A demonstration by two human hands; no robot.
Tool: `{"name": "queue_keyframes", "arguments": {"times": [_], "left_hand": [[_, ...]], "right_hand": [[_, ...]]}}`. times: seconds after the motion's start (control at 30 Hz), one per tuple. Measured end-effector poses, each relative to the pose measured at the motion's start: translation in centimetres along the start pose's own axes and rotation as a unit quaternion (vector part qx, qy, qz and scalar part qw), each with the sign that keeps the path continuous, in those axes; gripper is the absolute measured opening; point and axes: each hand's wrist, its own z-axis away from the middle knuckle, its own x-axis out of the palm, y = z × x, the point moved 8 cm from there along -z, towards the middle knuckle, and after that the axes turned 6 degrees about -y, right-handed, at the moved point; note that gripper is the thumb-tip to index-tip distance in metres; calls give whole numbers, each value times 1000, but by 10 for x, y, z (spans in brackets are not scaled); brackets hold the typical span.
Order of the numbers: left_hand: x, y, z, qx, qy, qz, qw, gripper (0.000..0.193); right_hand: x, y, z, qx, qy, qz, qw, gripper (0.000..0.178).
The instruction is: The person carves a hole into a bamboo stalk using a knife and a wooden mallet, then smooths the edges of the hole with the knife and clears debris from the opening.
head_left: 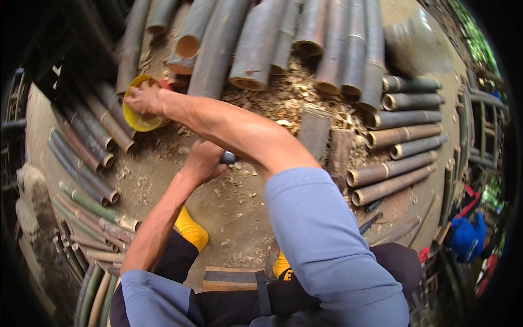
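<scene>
My right arm crosses over to the far left, above my left hand. My right hand [144,100] reaches down into a round yellow container [143,124], its fingers bent; whatever they grip is hidden. A small patch of red shows beside that wrist. Nearer to me, my left hand [205,162] is closed around something with a dark, rounded end [227,158] poking out on its right. The rest of that object is hidden by my hand and right forearm. Wood chips [283,90] lie scattered on the ground around both hands.
Thick bamboo poles [218,49] lie at the far side, cut ends toward me. Shorter bamboo pieces [400,168] line the right, with more bamboo [81,180] on the left. A clear plastic bag [417,43] stands far right. A person in blue [467,237] is beyond.
</scene>
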Motion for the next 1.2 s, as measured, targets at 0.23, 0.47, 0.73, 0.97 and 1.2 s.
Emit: {"name": "queue_keyframes", "arguments": {"times": [0.23,0.47,0.73,0.97,1.2], "left_hand": [[-17,-21,13,-117,-70,117,984,37],[-21,-39,-17,-392,232,787,416,82],[-70,-80,-103,-315,300,751,498,75],[-71,-34,-77,-210,193,259,923,85],[-41,-29,-8,-100,-178,-3,979,74]], "right_hand": [[-157,29,268,-33,19,12,999,9],[-36,13,624,512,-124,-168,833,58],[65,-46,617,664,102,-181,719,90],[33,8,607,670,137,-35,728,90],[66,66,627,534,283,-510,612,57]]}}
